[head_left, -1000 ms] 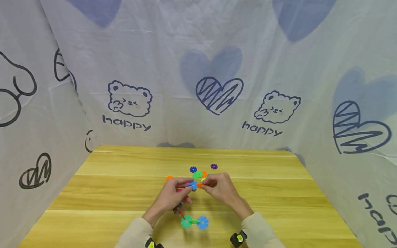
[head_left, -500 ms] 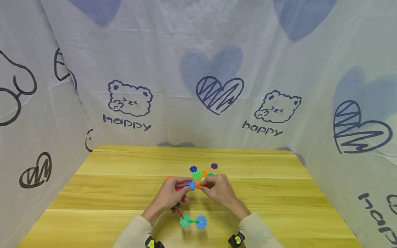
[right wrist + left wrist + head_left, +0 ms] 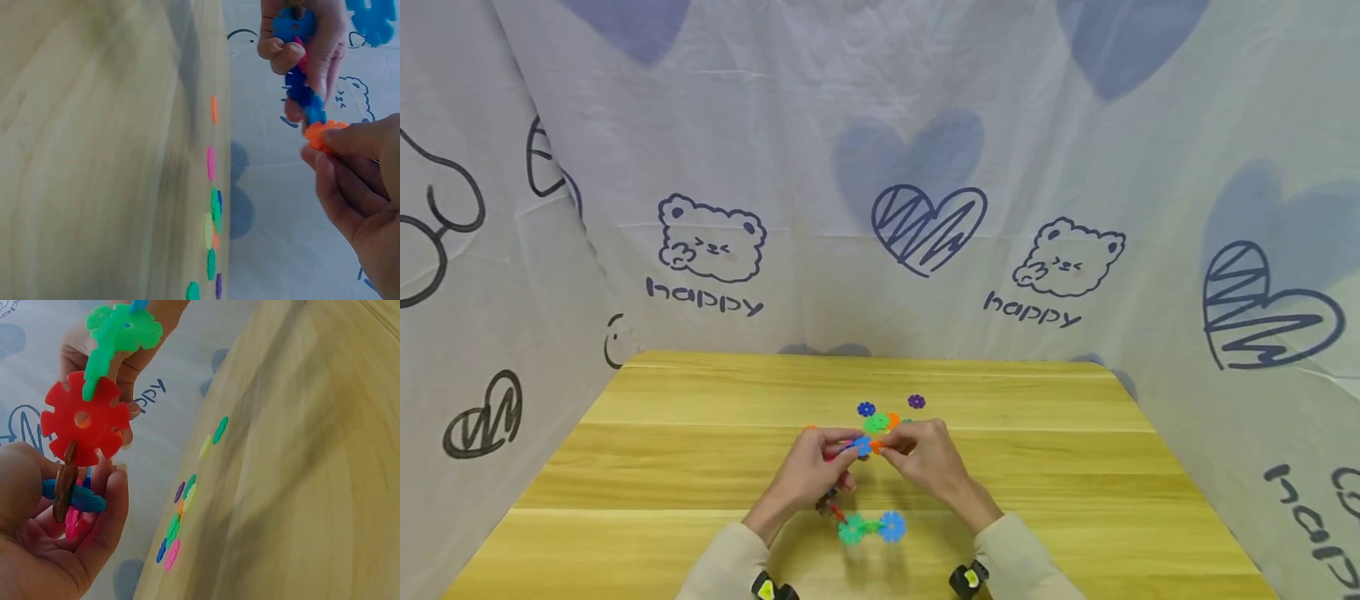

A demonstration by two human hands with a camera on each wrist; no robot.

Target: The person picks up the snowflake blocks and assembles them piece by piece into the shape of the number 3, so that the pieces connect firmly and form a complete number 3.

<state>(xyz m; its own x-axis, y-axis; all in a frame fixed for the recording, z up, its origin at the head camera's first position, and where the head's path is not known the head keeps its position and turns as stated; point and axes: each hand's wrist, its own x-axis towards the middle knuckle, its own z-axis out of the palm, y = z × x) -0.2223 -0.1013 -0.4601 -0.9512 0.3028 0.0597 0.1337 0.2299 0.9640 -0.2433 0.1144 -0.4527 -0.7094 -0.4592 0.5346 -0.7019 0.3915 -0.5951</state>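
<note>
My left hand (image 3: 808, 468) holds a chain of interlocking plastic snowflake discs, pinching a blue disc (image 3: 862, 446) near one end. My right hand (image 3: 934, 457) pinches an orange disc (image 3: 322, 134) between thumb and fingers, its edge right at the light blue disc (image 3: 315, 111). Dark blue and pink discs of the chain show between the left fingers in the right wrist view. From the left palm the chain runs on through a brown disc (image 3: 65, 487), a red disc (image 3: 103, 422) and green discs (image 3: 128, 336) to a blue disc (image 3: 892, 527) hanging nearest the body.
Loose discs lie on the wooden table (image 3: 1037, 467) beyond the hands: dark blue (image 3: 867, 409), purple (image 3: 916, 402), green (image 3: 878, 422), orange (image 3: 892, 420) and several others, partly hidden by the hands. A printed white curtain (image 3: 820, 250) encloses the back and sides.
Both hands have shifted very slightly left, the blue and orange discs staying together. The chain's hanging end has swung up a little. Grips look the same.
</note>
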